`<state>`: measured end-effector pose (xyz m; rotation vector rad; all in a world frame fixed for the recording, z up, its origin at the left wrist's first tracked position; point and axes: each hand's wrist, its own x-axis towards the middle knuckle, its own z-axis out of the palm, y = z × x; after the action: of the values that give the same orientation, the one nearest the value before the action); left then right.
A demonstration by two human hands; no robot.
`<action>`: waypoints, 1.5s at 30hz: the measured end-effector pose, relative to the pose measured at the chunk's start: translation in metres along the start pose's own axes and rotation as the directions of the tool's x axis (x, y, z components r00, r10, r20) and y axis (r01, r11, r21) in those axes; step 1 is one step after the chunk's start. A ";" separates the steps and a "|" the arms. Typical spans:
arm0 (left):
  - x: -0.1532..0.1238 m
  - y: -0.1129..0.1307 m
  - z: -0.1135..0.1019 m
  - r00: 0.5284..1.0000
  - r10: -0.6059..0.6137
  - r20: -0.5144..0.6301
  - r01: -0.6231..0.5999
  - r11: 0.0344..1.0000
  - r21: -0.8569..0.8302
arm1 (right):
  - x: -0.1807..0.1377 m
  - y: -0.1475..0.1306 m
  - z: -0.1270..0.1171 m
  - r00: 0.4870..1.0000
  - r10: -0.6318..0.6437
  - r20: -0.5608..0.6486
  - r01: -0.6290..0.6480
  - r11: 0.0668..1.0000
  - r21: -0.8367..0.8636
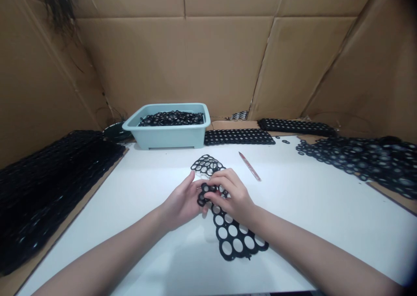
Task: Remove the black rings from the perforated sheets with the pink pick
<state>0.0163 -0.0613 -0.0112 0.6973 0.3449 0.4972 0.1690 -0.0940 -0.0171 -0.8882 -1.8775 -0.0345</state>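
A black rubbery sheet punched with round holes [233, 237] lies on the white table top [130, 209] in front of me, its far part [206, 165] reaching beyond my hands. My left hand [182, 202] pinches a raised black section [203, 194] of this sheet from the left. My right hand [231, 194] presses on the same section from the right, its fingers covering the middle of the sheet. A slim pinkish flat tool [249, 166] lies on the table, beyond and to the right of my right hand, touching neither hand.
A pale blue-green plastic tub [167, 133] holding black perforated pieces stands at the back. A tall stack of black sheets [55, 187] lies at left, a loose heap [361, 163] at right, and strips [239, 136] at the back. Cardboard walls [228, 57] surround the table.
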 end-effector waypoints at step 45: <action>-0.004 0.002 0.001 0.999 -0.050 -0.013 0.051 0.996 0.073 | 0.015 0.076 -0.036 0.647 0.603 -0.466 -0.527 0.796 0.298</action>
<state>0.0132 -0.0624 -0.0083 0.7550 0.3919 0.4427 0.2392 -0.0445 -0.0148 -1.1949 -0.9957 0.2101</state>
